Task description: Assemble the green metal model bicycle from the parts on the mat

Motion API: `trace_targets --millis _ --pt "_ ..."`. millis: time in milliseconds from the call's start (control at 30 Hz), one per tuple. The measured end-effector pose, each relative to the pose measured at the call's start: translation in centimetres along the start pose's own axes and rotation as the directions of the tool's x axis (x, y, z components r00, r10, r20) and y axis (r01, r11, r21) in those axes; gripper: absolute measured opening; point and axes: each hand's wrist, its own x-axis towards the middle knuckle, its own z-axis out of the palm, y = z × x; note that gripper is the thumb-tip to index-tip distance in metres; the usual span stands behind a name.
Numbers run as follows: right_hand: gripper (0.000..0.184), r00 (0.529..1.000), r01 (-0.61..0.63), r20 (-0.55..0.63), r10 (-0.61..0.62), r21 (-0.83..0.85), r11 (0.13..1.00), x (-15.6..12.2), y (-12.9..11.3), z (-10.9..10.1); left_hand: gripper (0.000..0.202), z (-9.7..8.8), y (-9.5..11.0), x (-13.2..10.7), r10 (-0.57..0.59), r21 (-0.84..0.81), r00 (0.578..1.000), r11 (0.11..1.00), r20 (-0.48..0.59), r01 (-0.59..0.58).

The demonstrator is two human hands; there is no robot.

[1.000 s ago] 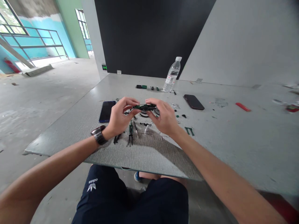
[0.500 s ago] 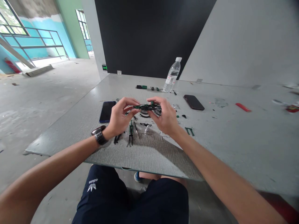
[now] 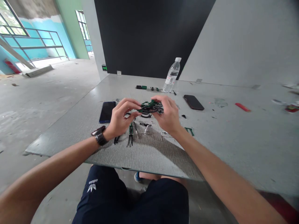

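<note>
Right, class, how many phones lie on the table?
2: a blue-edged phone beside the left hand, a black phone right of the right hand. Another behind the hands seems unlikely.

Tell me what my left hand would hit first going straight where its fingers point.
Your left hand pinches the green part; past that, your right hand probably comes first, though depth is unclear.

Small frame [image 3: 149, 105] (green) between fingers [image 3: 129, 102]

The green frame [image 3: 151, 104] looks like smooth plastic, the tabletop [image 3: 233, 140] finely textured with a dull sheen, the bottle [image 3: 171, 76] clear glossy plastic, the blue-edged phone [image 3: 107, 112] glassy, and the shorts [image 3: 98, 202] matt cloth.
</note>
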Motion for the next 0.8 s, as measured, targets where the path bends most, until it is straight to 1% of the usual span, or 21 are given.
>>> trace_targets --millis 100,167,233,300,433,567,633,733,767,800 --pt "0.026 1.000 0.000 0.005 0.000 0.004 1.000 0.0 -0.1 0.0 0.023 -0.2 0.2 0.1 0.000 0.072 1.000 0.997 0.014 -0.001" --pt "0.027 1.000 0.017 0.015 -0.018 0.034 0.999 0.0 -0.2 0.0 0.027 -0.2 0.3 0.2 -0.002 0.128 1.000 0.992 0.022 -0.001" --pt "0.029 0.999 0.038 0.014 -0.039 0.064 0.997 0.0 -0.3 0.0 0.027 -0.2 0.2 0.3 -0.012 0.149 1.000 0.989 0.016 0.009" --pt "0.033 0.999 0.035 0.013 -0.036 0.074 0.997 0.0 -0.4 0.0 0.025 -0.2 0.1 0.4 -0.054 0.119 0.999 0.991 -0.009 0.055" --pt "0.040 1.000 0.017 0.017 -0.019 0.087 0.996 -0.1 -0.3 0.2 0.022 0.0 -0.2 0.4 -0.186 0.005 0.981 0.982 -0.059 0.186" --pt "0.040 0.999 0.049 0.014 -0.050 0.104 0.993 -0.3 -0.2 0.3 0.024 0.2 -0.6 0.3 -0.247 -0.058 0.968 0.968 -0.037 0.244" --pt "0.039 0.997 0.065 0.021 -0.068 0.111 0.992 -0.2 -0.2 0.2 0.030 0.2 -0.7 0.2 -0.252 -0.084 0.968 0.964 -0.006 0.251" --pt "0.038 0.994 0.082 0.057 -0.090 0.127 0.988 -0.2 -0.5 0.1 0.048 0.2 -0.6 0.2 -0.257 -0.097 0.966 0.961 0.035 0.259" --pt "0.038 0.993 0.089 0.064 -0.099 0.135 0.987 -0.1 -0.6 0.0 0.053 0.2 -0.4 0.3 -0.264 -0.088 0.963 0.960 0.045 0.267" --pt "0.038 0.992 0.097 0.066 -0.107 0.144 0.985 -0.2 -0.7 0.0 0.055 0.2 -0.2 0.4 -0.299 -0.068 0.952 0.951 0.059 0.303"
